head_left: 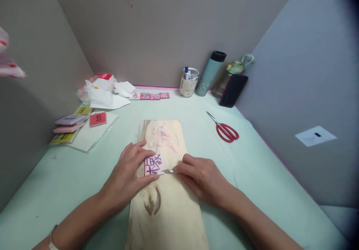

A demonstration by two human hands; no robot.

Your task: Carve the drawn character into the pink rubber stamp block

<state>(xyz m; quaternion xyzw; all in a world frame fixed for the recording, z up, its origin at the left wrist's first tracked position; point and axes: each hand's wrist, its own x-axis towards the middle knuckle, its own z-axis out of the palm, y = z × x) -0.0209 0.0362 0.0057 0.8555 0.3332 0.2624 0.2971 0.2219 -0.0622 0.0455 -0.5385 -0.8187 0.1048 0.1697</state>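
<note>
The bench (252, 160), covered in pale mint-green sheet, sits in a corner of grey partition walls (157, 29) and carries a long wooden board (168, 212) at centre with pink shavings at its 12 o'clock end. On the board, the left hand (130, 175) lies flat with spread fingers pressing a pink carving block (153, 164), while the right hand (202, 177) is closed around a carving knife (168, 171) whose tip touches the block's 5 o'clock corner. Red scissors (226, 130) lie at 2 o'clock of the board, and a stack of blocks (70, 125) at 10 o'clock.
</note>
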